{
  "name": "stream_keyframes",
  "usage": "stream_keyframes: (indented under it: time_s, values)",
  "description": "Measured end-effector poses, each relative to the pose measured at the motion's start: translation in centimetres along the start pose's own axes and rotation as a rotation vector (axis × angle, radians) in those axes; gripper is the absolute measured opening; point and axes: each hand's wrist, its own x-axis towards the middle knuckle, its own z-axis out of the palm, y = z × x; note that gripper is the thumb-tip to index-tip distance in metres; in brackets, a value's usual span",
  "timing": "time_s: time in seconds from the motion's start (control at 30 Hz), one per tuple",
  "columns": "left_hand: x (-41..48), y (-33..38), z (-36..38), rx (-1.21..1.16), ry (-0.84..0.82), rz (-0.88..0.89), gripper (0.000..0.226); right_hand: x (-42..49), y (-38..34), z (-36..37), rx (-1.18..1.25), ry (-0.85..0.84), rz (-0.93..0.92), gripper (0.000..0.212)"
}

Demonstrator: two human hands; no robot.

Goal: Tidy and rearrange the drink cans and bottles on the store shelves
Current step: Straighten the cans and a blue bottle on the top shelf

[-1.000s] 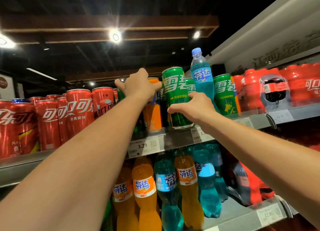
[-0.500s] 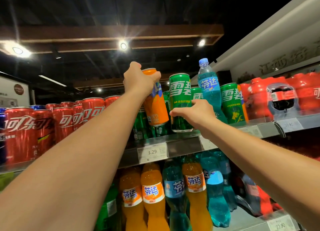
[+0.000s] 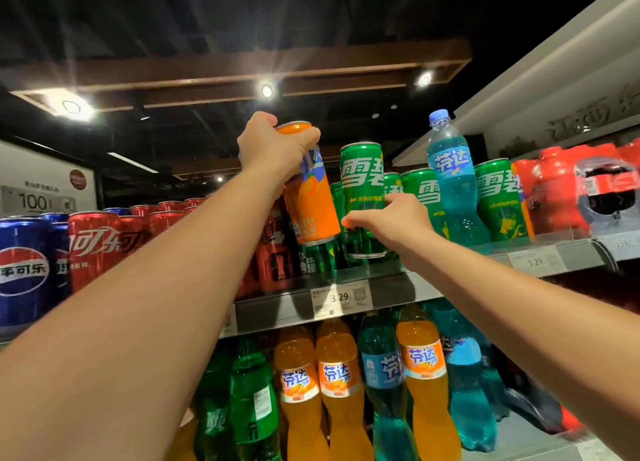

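Observation:
My left hand grips the top of an orange Fanta can and holds it tilted in the air above the upper shelf. My right hand is closed around the lower half of a tall green Sprite can that stands at the shelf's front edge. Behind it stand more green Sprite cans and a blue Fanta bottle.
Red Coca-Cola cans and blue Pepsi cans fill the upper shelf to the left. Red shrink-wrapped bottle packs stand at the right. Below are orange, blue and green bottles. A price tag marks the shelf lip.
My left hand has lifted the orange can up out of the row of cans and pulled it toward me. My right hand has stayed on the green can.

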Motion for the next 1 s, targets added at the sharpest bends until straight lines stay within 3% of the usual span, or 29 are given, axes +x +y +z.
stream_keyframes:
  time_s: [0.1,0.3,0.77,1.0]
  values:
    - [0.0,-0.6,-0.6,-0.009,-0.003,-0.001,0.069,-0.3,-0.5,0.8,-0.047,0.009,0.012,0.085]
    - [-0.3,-1.9,-1.2,-0.012,-0.027,-0.004,0.07,0.2,-0.2,2.6,-0.103,0.042,0.06,0.063]
    - [-0.5,-4.0,-1.4,-0.019,-0.063,0.022,0.072,-0.1,-0.7,3.7,-0.16,0.01,0.084,0.051]
    - [-0.7,-4.5,-1.4,-0.065,-0.083,0.011,0.078,-0.2,-0.5,4.2,-0.118,0.012,0.115,0.072]
